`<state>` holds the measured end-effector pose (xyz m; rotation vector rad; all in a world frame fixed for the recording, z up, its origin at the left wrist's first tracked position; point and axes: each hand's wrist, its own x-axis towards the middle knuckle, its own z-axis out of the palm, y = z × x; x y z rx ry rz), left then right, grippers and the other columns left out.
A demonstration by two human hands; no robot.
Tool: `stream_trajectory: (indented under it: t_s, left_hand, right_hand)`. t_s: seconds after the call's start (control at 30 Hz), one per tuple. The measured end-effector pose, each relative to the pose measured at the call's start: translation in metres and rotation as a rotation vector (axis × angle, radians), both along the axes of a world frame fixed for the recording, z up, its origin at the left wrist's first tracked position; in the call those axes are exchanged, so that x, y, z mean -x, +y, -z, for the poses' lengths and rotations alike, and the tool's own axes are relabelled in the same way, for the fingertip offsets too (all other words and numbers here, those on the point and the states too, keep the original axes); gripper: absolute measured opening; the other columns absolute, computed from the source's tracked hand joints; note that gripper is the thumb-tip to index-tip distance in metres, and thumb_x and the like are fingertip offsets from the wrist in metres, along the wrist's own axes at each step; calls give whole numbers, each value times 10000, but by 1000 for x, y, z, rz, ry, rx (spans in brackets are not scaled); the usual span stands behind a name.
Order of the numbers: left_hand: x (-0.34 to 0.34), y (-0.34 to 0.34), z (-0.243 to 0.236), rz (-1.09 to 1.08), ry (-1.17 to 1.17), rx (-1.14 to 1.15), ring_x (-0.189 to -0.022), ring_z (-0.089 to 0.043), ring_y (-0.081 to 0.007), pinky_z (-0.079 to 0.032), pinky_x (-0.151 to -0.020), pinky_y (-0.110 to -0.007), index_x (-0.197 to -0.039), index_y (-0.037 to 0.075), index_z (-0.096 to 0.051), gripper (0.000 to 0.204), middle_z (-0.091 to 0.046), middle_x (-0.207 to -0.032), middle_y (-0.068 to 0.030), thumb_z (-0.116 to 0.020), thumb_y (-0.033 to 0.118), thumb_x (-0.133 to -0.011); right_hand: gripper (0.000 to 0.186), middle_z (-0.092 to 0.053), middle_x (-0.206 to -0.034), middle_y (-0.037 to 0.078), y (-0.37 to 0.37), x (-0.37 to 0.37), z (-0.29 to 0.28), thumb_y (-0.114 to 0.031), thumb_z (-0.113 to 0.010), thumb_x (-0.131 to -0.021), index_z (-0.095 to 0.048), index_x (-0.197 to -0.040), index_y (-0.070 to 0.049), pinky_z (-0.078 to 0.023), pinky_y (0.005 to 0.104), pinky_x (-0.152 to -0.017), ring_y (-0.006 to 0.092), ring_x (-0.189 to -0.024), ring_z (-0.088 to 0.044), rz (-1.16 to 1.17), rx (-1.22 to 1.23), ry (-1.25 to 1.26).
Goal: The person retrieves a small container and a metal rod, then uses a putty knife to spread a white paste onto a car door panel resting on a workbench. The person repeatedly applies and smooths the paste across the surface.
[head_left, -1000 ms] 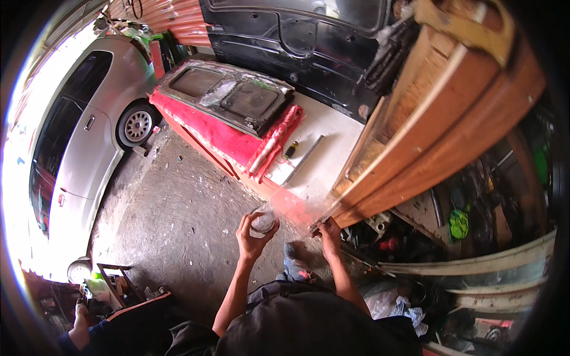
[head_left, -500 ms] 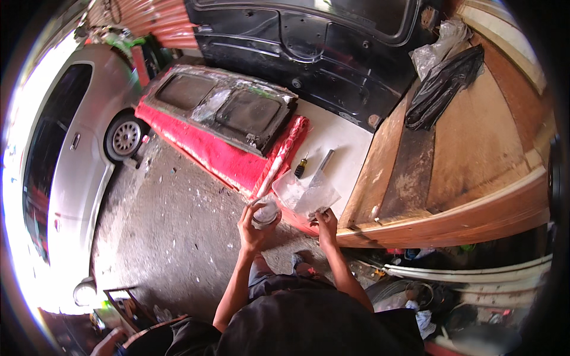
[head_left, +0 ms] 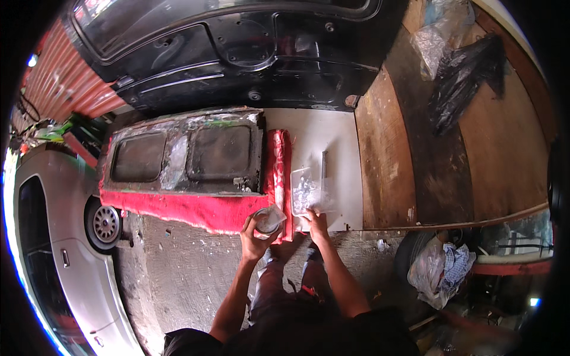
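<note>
My left hand [head_left: 256, 240] is wrapped round a small round tub [head_left: 270, 219], whitish and see-through, tilted above the red cloth's edge. At the near side of a clear rectangular plastic box [head_left: 300, 178], my right hand [head_left: 316, 225] has its fingers pinched on a translucent plastic bag [head_left: 325, 205]. The bag overlaps the box, so its outline is hard to make out. Small pale bits show inside the box. Just behind the bag, a narrow grey metal bar [head_left: 324, 163] lies on the white tabletop [head_left: 344, 142].
Left of the box, a worn dark panel [head_left: 219, 157] rests on red cloth [head_left: 178, 207]. A black vehicle door panel [head_left: 255, 65] stands behind. Wooden boards [head_left: 386, 148] extend right, with a black plastic bag [head_left: 469, 83] on them. A silver car [head_left: 65, 237] is at far left.
My view has turned, so the table now looks straighter. My right hand and the bag are lower against the box. The yellow-and-black screwdriver seen earlier no longer shows.
</note>
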<state>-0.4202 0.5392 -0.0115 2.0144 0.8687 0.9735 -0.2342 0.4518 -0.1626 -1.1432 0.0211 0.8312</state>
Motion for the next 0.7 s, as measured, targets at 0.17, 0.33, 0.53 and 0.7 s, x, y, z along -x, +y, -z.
stream_trajectory:
  t_s: [0.17, 0.33, 0.53, 0.7]
  left_hand:
    - [-17, 35, 27, 39, -17, 32, -996, -656, -292, -545, -835, -388, -1109, 56, -579, 559, -648, -1094, -153, -881, 128, -644]
    - [-44, 60, 63, 3, -43, 98, -1025, -638, -314, -528, -863, -406, -1117, 61, -593, 550, -642, -1113, -156, -871, 121, -646]
    - [-81, 73, 90, 9, -54, 41, -987, -653, -265, -539, -828, -369, -1113, 71, -585, 566, -650, -1080, -128, -889, 133, -639]
    - [-99, 67, 101, 29, -55, 105, -1010, -650, -271, -536, -842, -371, -1108, 71, -584, 554, -648, -1097, -133, -882, 118, -644]
  right_hand:
    - [393, -585, -1103, 11, 42, -23, 25, -187, -739, -812, -571, -1156, -98, -465, 322, -887, 128, -1009, -569, -63, 43, 59]
    - [361, -637, -1072, 43, 68, -25, 40, -240, -697, -871, -617, -1149, -24, -429, 330, -895, 152, -1005, -567, 11, 102, -211]
    - [370, -614, -1144, 84, 48, -61, 83, -203, -643, -896, -575, -1187, 15, -398, 347, -953, 184, -1042, -546, 47, 217, -471]
    - [423, -587, -1172, 73, 38, -77, 66, -203, -663, -876, -546, -1223, 9, -379, 345, -983, 184, -1083, -527, -26, 256, -382]
